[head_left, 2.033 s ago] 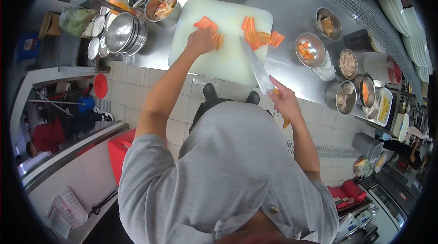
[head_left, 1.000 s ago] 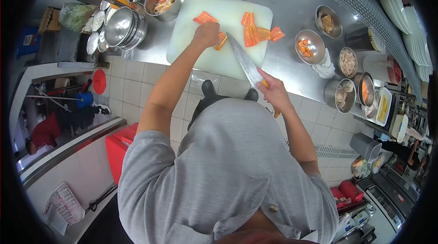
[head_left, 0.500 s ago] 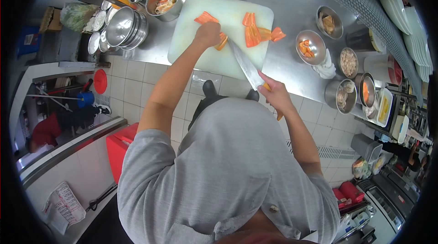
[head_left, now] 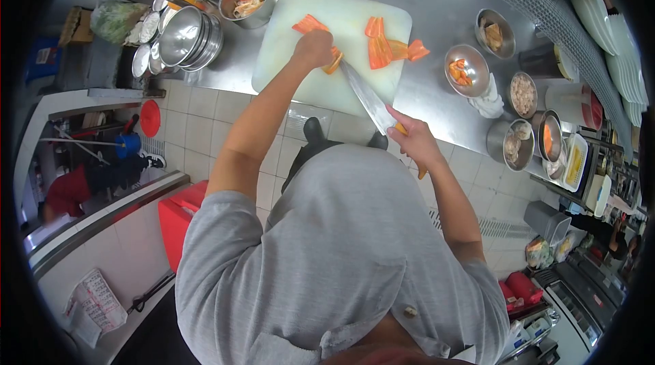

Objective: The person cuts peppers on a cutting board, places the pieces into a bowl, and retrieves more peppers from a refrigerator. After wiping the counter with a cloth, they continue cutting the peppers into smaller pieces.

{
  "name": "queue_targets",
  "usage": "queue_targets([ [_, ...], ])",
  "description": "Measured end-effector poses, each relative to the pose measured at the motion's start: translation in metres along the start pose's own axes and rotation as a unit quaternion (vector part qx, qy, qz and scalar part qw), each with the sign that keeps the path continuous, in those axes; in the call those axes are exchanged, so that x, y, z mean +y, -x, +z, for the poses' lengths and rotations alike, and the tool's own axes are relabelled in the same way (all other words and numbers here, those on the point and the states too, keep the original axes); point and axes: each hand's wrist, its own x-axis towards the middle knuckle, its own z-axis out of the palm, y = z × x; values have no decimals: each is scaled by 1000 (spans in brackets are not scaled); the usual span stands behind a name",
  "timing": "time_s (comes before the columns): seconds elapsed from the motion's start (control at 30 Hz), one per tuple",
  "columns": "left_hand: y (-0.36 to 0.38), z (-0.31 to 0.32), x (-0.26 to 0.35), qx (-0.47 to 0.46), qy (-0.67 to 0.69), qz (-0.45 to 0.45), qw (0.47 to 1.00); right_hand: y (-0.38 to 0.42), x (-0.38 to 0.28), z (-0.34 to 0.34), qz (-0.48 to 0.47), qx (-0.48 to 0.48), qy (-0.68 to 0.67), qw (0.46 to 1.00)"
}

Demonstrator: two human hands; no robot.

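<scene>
On the white cutting board (head_left: 283,58), my left hand (head_left: 314,49) presses closed fingers down on an orange-red vegetable piece (head_left: 333,63). Another piece (head_left: 310,24) shows just beyond that hand. My right hand (head_left: 411,140) is wrapped round the orange handle of a large knife (head_left: 366,97). The blade lies slanted over the board's near part, its tip close to the held piece. More orange-red pieces (head_left: 379,50) lie at the board's right side, one of them (head_left: 417,50) reaching past its edge.
A bowl of orange pieces (head_left: 459,79) stands right of the board beside a white cloth (head_left: 488,100). Further right are several food bowls. Stacked metal bowls (head_left: 183,36) and a pot of food (head_left: 251,9) stand left. A person (head_left: 82,191) is at the far left.
The view has shifted very slightly. Both hands and the knife hold nearly the same positions, and the vegetable pieces lie as before.
</scene>
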Motion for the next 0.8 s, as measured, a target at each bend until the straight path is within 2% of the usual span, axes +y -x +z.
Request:
queue_targets([
  [0.07, -1, 0, -1, 3, -1, -3, 1000, 8, -8, -5, 29, -18, -6, 999],
  [0.57, 2, -6, 6, -10, -5, -7, 1000, 6, -7, -10, 18, -47, 8, 999],
  [0.67, 1, 1, 2, 4, -1, -2, 1000, 7, 2, -3, -28, -87, 30, 995],
  [0.8, -1, 1, -3, -5, 4, -21, 1000, 18, -8, -3, 7, -108, 48, 993],
])
